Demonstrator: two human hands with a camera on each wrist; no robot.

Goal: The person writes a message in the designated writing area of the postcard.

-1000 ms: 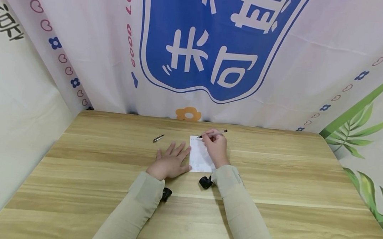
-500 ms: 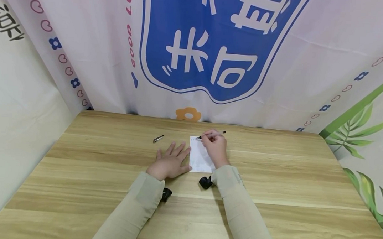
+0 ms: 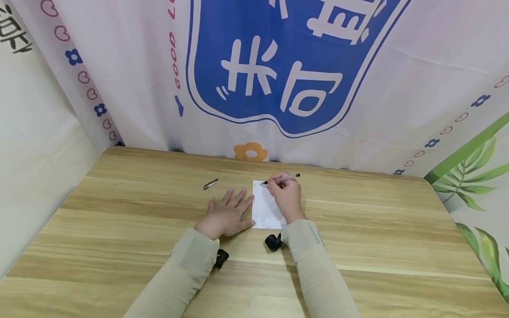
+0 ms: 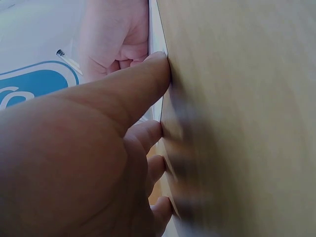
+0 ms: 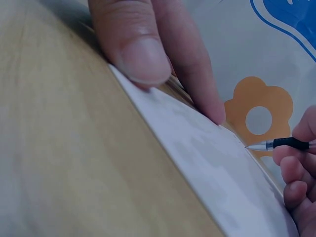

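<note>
A white sheet of paper (image 3: 266,207) lies on the wooden table, with a few small marks near its top left corner. My right hand (image 3: 288,197) rests over the paper's right side and pinches a pen (image 3: 288,178) with a clear barrel and black grip. In the right wrist view the tip of that pen (image 5: 259,145) meets the paper near its far edge. Spread flat on the table, my left hand (image 3: 226,218) touches the paper's left edge with its thumb and a fingertip. The left wrist view shows this left hand (image 4: 98,133) from the thumb side.
A pen cap or short pen (image 3: 210,184) lies on the table (image 3: 148,249) left of the paper. Black wrist-worn devices show at both cuffs, one a dark camera (image 3: 273,242) by the right sleeve. A printed curtain (image 3: 149,116) hangs behind the table's far edge.
The pen's rear end has tilted slightly down and left as the right fingers shifted a little. My left hand and the paper have stayed in place.
</note>
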